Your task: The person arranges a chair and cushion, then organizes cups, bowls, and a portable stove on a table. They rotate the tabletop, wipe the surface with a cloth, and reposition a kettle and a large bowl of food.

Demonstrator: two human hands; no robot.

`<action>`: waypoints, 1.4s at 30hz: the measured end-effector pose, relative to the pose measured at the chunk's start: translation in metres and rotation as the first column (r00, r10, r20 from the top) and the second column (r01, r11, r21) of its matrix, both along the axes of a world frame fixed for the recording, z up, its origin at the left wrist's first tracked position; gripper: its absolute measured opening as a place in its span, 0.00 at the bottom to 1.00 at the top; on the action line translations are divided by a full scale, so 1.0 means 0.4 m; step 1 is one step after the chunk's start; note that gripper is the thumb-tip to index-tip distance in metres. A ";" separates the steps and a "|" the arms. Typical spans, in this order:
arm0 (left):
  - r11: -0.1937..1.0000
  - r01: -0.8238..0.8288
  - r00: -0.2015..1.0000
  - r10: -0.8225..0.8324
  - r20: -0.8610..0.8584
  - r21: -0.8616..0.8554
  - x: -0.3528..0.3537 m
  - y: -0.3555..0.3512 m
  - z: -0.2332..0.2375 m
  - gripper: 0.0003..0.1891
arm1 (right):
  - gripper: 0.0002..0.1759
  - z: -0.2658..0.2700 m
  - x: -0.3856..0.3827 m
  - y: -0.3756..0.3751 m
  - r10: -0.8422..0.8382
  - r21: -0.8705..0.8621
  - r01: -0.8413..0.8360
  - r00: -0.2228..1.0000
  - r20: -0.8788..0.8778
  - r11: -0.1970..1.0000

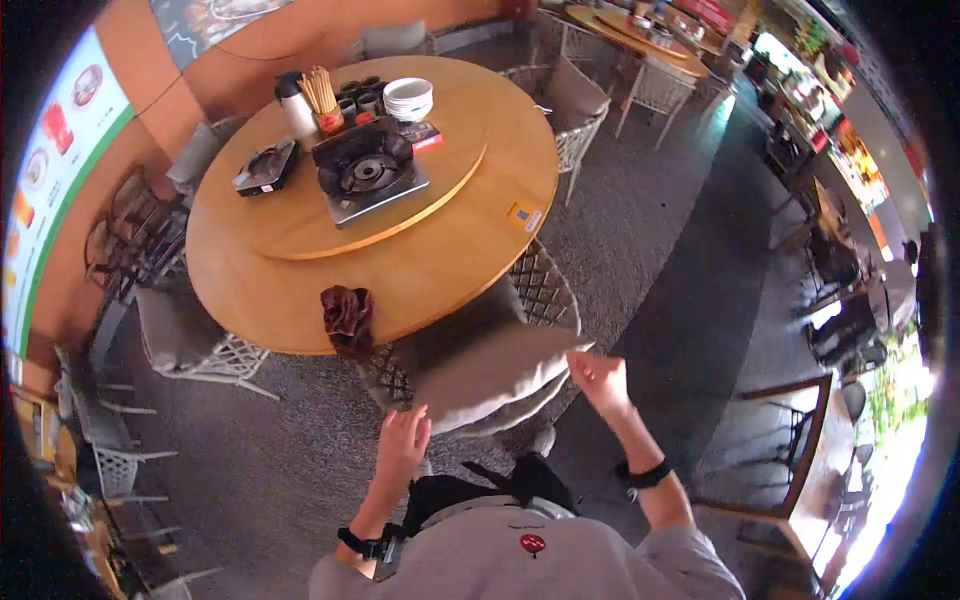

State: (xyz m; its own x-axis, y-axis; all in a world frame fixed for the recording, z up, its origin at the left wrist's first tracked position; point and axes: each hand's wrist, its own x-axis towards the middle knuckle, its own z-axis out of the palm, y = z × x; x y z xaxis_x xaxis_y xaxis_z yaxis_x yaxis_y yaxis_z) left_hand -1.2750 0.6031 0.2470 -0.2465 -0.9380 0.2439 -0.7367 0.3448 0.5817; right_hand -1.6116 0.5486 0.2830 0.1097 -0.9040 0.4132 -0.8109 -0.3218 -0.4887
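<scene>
A grey seat cushion [490, 370] lies tilted on a woven chair [545, 290] tucked under the round wooden table [450, 260]. My left hand [402, 440] grips the cushion's near left corner. My right hand [597, 378] pinches its right corner. Both wrists wear black bands. A crumpled dark brown cloth [346, 318] hangs over the table's near edge, just left of the chair.
On the table's turntable [300, 225] sit two portable gas stoves [368, 172], a chopstick holder [321, 95], stacked white bowls [408, 98] and a jug. More woven chairs ring the table. A dark wooden chair [790, 440] stands at right; other tables lie beyond.
</scene>
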 end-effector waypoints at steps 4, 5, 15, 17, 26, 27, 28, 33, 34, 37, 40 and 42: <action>0.994 -0.109 0.990 0.108 0.086 0.002 -0.231 -0.040 0.020 0.28 | 0.29 0.073 -0.177 0.002 0.001 0.064 -0.026 0.934 0.358 0.998; 0.993 -0.116 0.992 0.116 0.049 0.002 -0.281 -0.045 0.031 0.29 | 0.31 0.127 -0.219 0.004 0.052 -0.019 -0.048 0.926 0.375 0.999; 0.837 -0.543 0.834 0.547 0.069 -0.068 -0.474 -0.031 0.221 0.33 | 0.24 0.271 -0.499 -0.119 0.049 -0.396 0.293 0.749 0.661 0.870; 0.730 -0.621 0.733 0.670 0.119 -0.285 -0.456 -0.025 0.312 0.33 | 0.23 0.192 -0.591 -0.156 -0.142 -0.162 0.263 0.838 0.527 0.951; 0.271 -0.817 0.246 0.962 0.117 -0.510 -0.294 -0.085 0.333 0.34 | 0.24 0.245 -0.559 -0.287 0.155 -0.070 -0.138 0.898 0.411 0.988; 0.281 -0.847 0.244 0.960 0.140 -0.450 -0.292 -0.085 0.285 0.34 | 0.25 0.235 -0.565 -0.305 0.194 -0.047 -0.188 0.932 0.308 0.981; 0.326 -0.830 0.289 0.945 0.152 -0.452 -0.324 -0.091 0.272 0.34 | 0.25 0.236 -0.559 -0.321 0.208 -0.013 -0.213 0.932 0.298 0.977; 0.451 -0.803 0.381 0.891 0.245 -0.389 -0.340 -0.139 0.043 0.36 | 0.24 0.228 -0.562 -0.406 0.229 0.013 -0.232 0.966 0.120 0.973; 0.519 -0.763 0.415 0.850 0.324 -0.384 -0.368 -0.159 0.042 0.32 | 0.24 0.230 -0.563 -0.424 0.228 -0.018 -0.227 0.971 0.067 0.974; 0.578 -0.789 0.485 0.794 0.366 -0.207 -0.433 -0.179 0.028 0.30 | 0.24 0.221 -0.573 -0.486 0.284 -0.048 -0.285 0.958 -0.024 0.957; 0.567 -0.822 0.555 0.776 0.299 0.055 -0.503 -0.226 0.015 0.32 | 0.24 0.217 -0.607 -0.539 0.315 -0.005 -0.315 0.948 -0.040 0.949; 0.580 -0.813 0.564 0.763 0.316 0.050 -0.603 -0.279 0.073 0.30 | 0.24 0.185 -0.653 -0.586 0.323 0.024 -0.322 0.945 -0.048 0.946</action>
